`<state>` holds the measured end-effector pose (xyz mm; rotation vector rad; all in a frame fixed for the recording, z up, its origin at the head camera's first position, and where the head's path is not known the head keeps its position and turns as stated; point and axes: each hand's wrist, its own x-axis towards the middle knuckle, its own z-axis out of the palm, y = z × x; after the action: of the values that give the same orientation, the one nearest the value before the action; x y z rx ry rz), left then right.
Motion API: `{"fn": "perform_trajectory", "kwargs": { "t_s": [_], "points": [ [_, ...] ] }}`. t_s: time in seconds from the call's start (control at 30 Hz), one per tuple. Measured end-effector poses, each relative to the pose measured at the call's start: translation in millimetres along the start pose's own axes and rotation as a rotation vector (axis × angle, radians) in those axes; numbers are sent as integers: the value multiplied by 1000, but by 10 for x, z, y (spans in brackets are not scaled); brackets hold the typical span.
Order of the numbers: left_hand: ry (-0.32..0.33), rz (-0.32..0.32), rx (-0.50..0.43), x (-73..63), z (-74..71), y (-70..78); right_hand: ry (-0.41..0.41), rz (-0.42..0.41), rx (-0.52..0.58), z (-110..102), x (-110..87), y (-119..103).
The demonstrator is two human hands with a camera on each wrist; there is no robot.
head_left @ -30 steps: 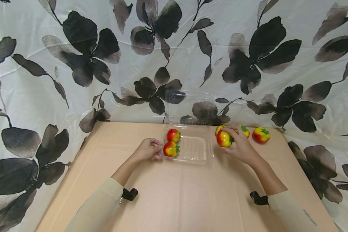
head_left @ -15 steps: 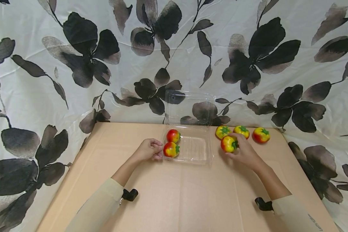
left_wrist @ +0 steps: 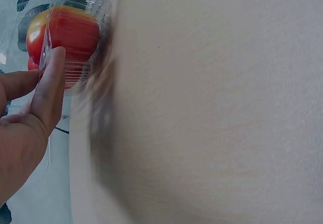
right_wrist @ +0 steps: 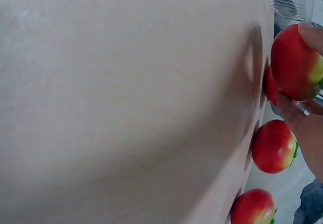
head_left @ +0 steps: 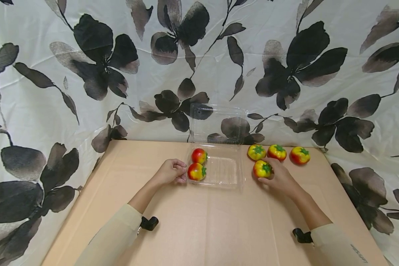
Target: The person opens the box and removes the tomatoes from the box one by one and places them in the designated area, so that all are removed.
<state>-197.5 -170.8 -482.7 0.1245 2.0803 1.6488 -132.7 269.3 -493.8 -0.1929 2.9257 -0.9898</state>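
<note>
My left hand [head_left: 170, 171] pinches the left rim of a hinged clear plastic container [head_left: 224, 171]; in the left wrist view, the thumb and fingers [left_wrist: 49, 90] meet at its wall. Two red-and-yellow tomato-like fruits with green leafy tops stand along the container's left side, a rear fruit [head_left: 198, 155] and a front fruit [head_left: 196, 171]. Right of the container, my right hand [head_left: 280, 179] holds a similar tomato-like fruit [head_left: 262, 169]. In the right wrist view this fruit [right_wrist: 295, 62] sits between thumb and fingers, slightly above the table. Part of the right hand is cut off there.
Behind the right hand, three more such fruits line the table's back edge: a left one [head_left: 256, 152], a middle one [head_left: 277, 152] and a right one [head_left: 300, 155]. The container's lid [head_left: 217, 123] stands raised against the floral cloth [head_left: 119, 111]. The tan tabletop [head_left: 206, 229] stretches in front.
My right hand has moved slightly right and toward the front with the fruit, uncovering the fruits behind it. In the last half second it barely moves. The left hand keeps its place.
</note>
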Motion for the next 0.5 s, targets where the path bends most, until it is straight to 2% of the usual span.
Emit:
{"fn": "perform_trajectory", "kwargs": {
  "t_s": [0.23, 0.5],
  "points": [
    [2, 8, 7, 0, -5, 7, -3, 19, -12, 34, 39, 44],
    [1, 8, 7, 5, 1, -8, -34, 80, 57, 69, 65, 47]
  ]
}}
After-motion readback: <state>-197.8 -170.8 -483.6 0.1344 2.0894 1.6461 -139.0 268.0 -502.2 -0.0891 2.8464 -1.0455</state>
